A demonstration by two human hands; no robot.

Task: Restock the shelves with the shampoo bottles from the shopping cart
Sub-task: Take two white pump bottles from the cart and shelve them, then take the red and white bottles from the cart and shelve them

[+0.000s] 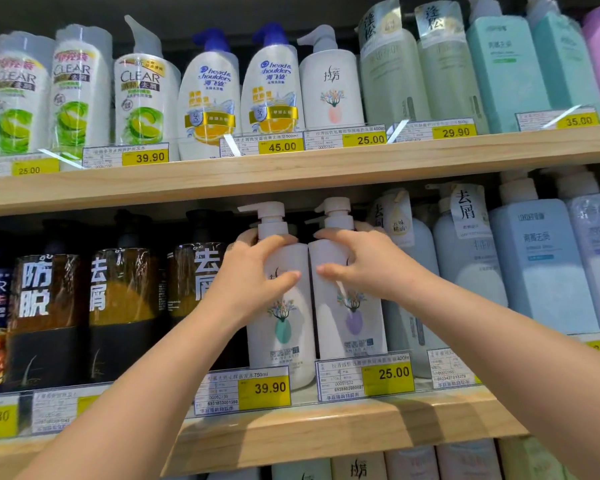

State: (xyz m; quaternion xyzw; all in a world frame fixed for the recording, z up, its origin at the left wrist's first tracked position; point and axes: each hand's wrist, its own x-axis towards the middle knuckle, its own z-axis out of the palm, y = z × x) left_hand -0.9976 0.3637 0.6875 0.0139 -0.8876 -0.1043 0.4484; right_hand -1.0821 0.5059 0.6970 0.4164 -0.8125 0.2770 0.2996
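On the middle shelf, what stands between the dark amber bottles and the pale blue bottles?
In the head view: two white pump bottles, the left hand gripping one, the right hand the other.

Bright even store light, glare streaks on the plastic-wrapped bottles (381,22) top right, soft shadows under the wooden shelf (291,174), edges bowed and blurred, centre sharp

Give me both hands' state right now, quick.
Left hand: grips the white pump bottle with the green vase.
Right hand: grips the white pump bottle with the purple vase.
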